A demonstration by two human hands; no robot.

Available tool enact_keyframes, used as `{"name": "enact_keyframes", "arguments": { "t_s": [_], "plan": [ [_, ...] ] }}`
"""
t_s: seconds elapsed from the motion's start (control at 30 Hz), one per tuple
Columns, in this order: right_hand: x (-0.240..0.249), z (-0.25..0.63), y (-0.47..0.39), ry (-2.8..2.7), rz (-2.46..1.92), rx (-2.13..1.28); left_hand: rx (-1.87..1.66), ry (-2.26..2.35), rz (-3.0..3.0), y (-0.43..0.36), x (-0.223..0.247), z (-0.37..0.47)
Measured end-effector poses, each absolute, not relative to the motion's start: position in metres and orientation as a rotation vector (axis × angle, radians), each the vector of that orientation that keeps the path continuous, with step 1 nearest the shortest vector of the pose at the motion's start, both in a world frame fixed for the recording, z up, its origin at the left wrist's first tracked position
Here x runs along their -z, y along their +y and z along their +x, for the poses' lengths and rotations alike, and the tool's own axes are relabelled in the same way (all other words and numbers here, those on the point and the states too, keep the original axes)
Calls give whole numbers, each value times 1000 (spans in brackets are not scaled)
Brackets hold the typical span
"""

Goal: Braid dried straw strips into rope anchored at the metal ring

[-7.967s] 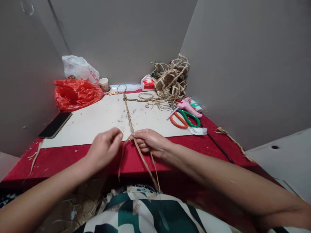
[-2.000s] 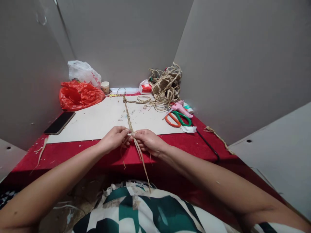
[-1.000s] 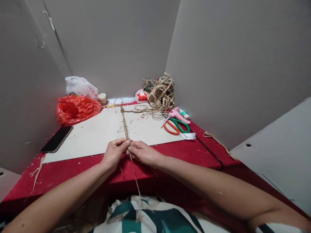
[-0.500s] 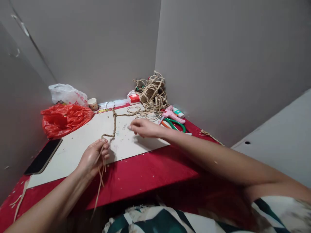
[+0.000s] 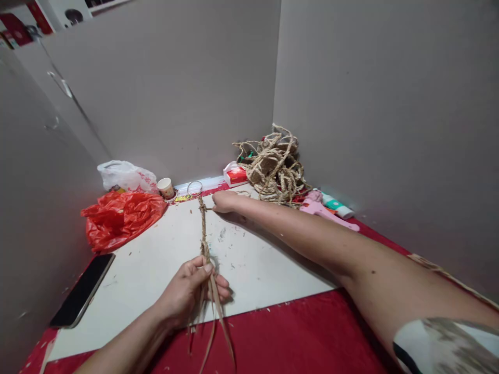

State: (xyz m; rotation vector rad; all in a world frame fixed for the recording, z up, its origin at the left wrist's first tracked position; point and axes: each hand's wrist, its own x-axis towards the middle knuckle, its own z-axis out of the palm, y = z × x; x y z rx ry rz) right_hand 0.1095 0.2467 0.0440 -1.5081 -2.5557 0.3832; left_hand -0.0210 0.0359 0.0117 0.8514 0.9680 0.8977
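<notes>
A thin braided straw cord (image 5: 203, 226) runs away from me over the white board (image 5: 265, 270). My left hand (image 5: 198, 285) pinches its near end between thumb and fingers, and loose strands hang below the palm. Farther off, my right hand (image 5: 224, 201) is closed on a thin side length of cord beside the braid's far end. A large tangled heap of straw rope (image 5: 275, 166) lies at the back corner, behind my right forearm.
Red plastic bag (image 5: 120, 218), white bag (image 5: 127, 176) and paper cup (image 5: 166, 188) stand at the back left. A phone (image 5: 83, 291) lies at left. Near the rope heap are a red tissue pack (image 5: 236, 175), a pink tool (image 5: 329, 214) and a tube (image 5: 337, 204).
The view has shifted. My right hand has reached forward to the cord's far end and closed on the side cord. The braid, bent before, is now straight in front of my left hand.
</notes>
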Motion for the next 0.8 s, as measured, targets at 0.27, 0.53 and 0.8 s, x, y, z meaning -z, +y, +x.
{"name": "enact_keyframes", "arguments": {
  "t_s": [0.27, 0.53, 0.8],
  "plan": [
    [-47, 94, 292, -2487, -1410, -255, -831, 872, 726, 47, -8, -37],
    [-56, 71, 320, -1871, -1157, -384, -822, 875, 738, 45, -8, -37],
    [-169, 107, 309, -1752, -859, -68, -1016, 1067, 827, 50, -11, -46]
  ]
}}
